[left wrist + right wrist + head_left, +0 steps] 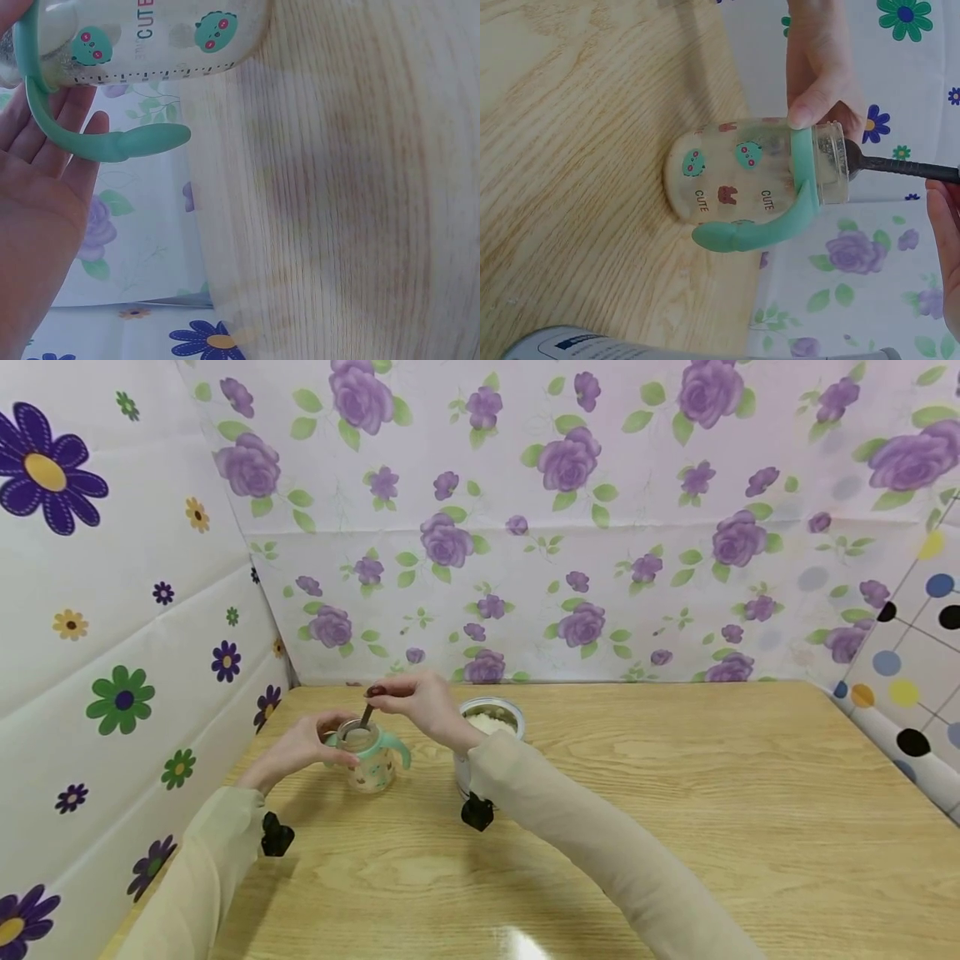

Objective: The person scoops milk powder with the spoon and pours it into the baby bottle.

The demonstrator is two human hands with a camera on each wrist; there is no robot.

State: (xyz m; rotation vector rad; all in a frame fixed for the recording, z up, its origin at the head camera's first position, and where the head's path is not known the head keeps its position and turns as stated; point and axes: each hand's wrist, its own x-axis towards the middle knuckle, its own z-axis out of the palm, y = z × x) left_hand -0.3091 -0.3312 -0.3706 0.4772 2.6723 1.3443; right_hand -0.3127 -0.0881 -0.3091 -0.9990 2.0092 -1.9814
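Observation:
A clear baby bottle (372, 775) with mint-green handles and small printed animals stands upright at the table's left, its mouth uncapped. My left hand (300, 747) grips it round the neck, thumb on the green collar (803, 161). My right hand (427, 706) pinches the end of a dark spoon (907, 169) above the bottle. The spoon's head is inside the bottle's mouth, partly hidden by the rim. In the left wrist view, one curved green handle (112, 146) hangs beside the left palm.
An open metal can (462, 772) holding pale powder (489, 723) stands right of the bottle, partly behind the right wrist. The wooden table (675, 793) meets flowered cloth walls (525, 577) at the back and left.

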